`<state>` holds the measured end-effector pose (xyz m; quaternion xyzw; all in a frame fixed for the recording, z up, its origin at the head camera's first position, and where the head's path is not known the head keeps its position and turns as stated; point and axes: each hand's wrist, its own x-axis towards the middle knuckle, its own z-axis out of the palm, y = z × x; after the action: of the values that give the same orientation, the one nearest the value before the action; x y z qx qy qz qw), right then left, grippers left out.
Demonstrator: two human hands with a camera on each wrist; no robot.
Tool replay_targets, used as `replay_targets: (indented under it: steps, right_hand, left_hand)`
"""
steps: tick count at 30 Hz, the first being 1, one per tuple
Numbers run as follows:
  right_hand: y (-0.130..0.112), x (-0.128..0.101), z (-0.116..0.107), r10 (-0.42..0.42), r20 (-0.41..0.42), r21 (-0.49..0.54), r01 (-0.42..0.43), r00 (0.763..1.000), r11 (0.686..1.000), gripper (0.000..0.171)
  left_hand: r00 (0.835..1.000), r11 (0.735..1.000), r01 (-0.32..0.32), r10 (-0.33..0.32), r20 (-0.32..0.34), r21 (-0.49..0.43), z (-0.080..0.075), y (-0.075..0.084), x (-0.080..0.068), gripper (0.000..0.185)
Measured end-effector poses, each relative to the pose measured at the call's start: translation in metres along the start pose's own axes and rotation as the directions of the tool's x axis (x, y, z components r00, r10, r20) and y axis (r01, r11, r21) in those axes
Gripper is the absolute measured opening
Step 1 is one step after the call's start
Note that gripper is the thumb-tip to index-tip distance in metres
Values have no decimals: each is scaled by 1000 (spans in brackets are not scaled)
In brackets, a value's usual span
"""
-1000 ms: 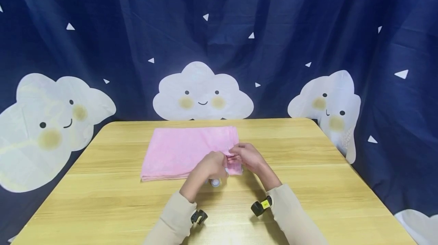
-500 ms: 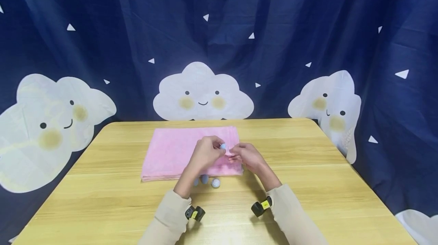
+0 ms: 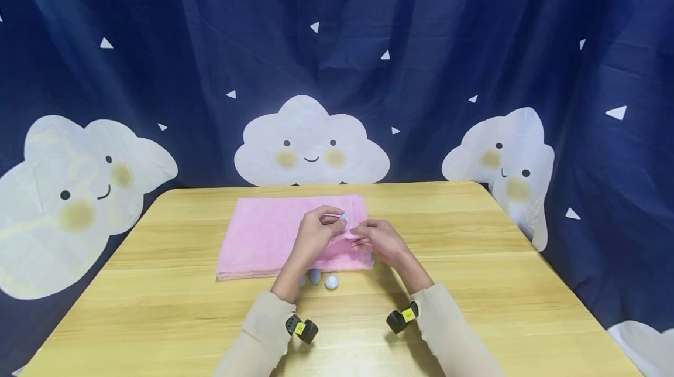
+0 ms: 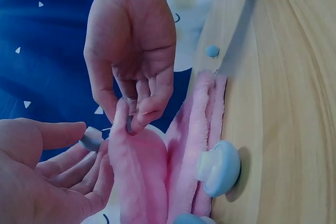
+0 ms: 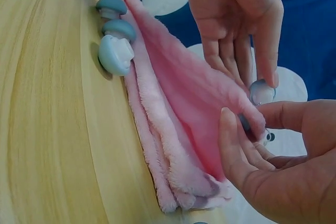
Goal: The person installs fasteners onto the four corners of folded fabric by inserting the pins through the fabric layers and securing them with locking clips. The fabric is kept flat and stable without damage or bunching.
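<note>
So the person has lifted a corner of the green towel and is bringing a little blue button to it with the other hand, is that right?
Nearly: the towel is pink, not green, as the head view shows. The rest holds. The right hand pinches up a corner of it, and the left hand brings a small blue button to that corner. More blue buttons lie on the wooden table by the towel's near edge.

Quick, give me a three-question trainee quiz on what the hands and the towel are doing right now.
1. True or false: the right hand pinches a lifted corner of the pink towel.
2. What does the left hand hold? A) scissors B) a small blue button C) a pen
3. Fill in: the loose buttons lie on the table at the towel's ____ edge.

Key: 1 true; 2 B; 3 near.
</note>
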<state>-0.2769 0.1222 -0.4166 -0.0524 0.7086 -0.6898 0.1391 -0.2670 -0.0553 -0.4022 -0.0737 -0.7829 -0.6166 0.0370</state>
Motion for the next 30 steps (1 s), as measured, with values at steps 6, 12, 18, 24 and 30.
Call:
replay_targets:
  steps: [6, 12, 18, 24, 30]
  right_hand:
    - [-1, 0, 1, -5, -5, -1, 5, 1000, 1000, 18]
    - [1, 1, 0, -5, 0, -19, 5, 1000, 1000, 23]
    - [1, 1, -1, -3, 7, -11, 3, 1000, 1000, 24]
    - [3, 3, 0, -15, 1, -10, 15, 1000, 1000, 21]
    - [4, 3, 0, -19, 5, -13, 19, 1000, 1000, 22]
  left_hand:
    - [1000, 999, -10, 10, -4, -30, 0, -2, 0, 26]
    - [1000, 1000, -24, 24, -8, -18, -1, -4, 0, 25]
    - [998, 998, -58, 59, -12, 21, -1, -4, 0, 25]
    - [994, 992, -108, 108, -2, 68, 1, -5, -1, 24]
    - [994, 990, -107, 107, 3, 95, 1, -5, 0, 20]
